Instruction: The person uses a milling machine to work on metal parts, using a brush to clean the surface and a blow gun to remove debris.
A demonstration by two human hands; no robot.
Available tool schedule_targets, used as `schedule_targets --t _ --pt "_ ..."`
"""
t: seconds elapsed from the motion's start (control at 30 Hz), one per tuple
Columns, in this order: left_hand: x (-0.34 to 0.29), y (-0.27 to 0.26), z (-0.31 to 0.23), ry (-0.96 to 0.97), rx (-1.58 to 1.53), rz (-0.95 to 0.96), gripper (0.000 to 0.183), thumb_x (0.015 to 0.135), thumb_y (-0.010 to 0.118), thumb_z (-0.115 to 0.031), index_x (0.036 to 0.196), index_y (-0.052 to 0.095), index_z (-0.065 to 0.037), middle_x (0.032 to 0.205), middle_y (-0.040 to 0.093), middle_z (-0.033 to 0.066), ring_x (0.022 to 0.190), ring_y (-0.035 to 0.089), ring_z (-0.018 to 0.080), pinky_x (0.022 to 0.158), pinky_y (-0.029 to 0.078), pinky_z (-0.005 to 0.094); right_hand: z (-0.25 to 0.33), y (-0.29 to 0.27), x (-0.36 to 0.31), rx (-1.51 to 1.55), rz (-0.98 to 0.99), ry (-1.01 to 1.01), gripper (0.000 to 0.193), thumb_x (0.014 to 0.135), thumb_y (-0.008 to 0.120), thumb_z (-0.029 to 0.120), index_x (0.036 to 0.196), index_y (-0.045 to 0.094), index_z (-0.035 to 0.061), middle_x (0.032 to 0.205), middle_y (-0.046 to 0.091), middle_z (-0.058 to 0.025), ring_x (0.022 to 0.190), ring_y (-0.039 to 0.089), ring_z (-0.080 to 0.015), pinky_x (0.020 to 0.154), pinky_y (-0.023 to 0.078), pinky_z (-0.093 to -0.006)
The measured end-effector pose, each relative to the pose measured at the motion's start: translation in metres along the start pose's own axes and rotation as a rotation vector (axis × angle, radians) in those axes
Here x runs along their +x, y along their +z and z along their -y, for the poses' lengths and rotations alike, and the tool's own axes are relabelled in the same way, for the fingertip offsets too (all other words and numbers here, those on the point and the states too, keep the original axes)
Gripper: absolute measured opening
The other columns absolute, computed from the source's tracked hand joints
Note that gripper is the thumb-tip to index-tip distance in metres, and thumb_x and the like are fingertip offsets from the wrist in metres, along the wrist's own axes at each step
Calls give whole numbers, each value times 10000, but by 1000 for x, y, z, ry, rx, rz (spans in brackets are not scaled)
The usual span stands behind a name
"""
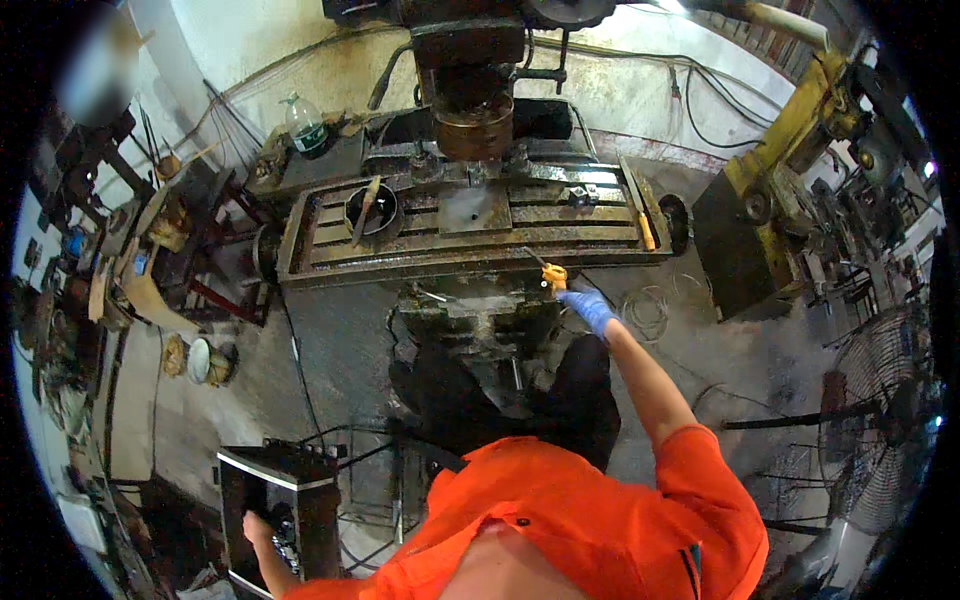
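My right hand [588,308], in a blue glove, is closed round a yellow air blow gun [554,277]. Its thin nozzle points toward the front edge of the machine table [335,273]. Down at the lower left, my bare left hand [256,527] reaches to an open dark metal box [308,500] with shiny metal pieces inside; its fingers are too small and shaded to make out. On the slotted table lie a flat metal block [478,212] below the machine head [470,125], and a black bowl [384,212] with a brush [367,208] across it.
A yellow-handled tool [646,230] and small metal parts [580,195] lie at the table's right. A clear bottle [305,128] stands behind on the left. Wire coils [645,312] lie on the floor. A large fan [870,400] and a yellow machine [770,190] stand at the right.
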State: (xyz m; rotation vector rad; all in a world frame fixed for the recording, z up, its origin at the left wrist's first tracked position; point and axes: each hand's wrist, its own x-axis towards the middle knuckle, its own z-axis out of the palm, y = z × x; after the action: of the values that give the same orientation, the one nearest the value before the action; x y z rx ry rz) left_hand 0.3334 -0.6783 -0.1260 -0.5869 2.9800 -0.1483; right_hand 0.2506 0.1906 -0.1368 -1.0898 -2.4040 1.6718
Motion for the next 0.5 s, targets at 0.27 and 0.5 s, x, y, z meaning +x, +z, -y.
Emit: schedule_targets --t 0.27,0.5 --pt "-11 -11 12 -70 -593 -393 188 625 627 -112 719 569 41 695 603 142 624 582 278 602 460 375 42 40 -32 165 -74 -174 354 698 712 259 946 576 45 755 587 -38 601 510 -124 566 437 -301" --pt "18 -100 -15 -216 -2011 -206 224 846 499 -236 920 540 -29 867 562 70 753 517 209 735 442 369 141 -42 -98 -62 -196 -550 395 725 665 325 953 580 14 743 610 -112 641 569 -188 650 466 -322"
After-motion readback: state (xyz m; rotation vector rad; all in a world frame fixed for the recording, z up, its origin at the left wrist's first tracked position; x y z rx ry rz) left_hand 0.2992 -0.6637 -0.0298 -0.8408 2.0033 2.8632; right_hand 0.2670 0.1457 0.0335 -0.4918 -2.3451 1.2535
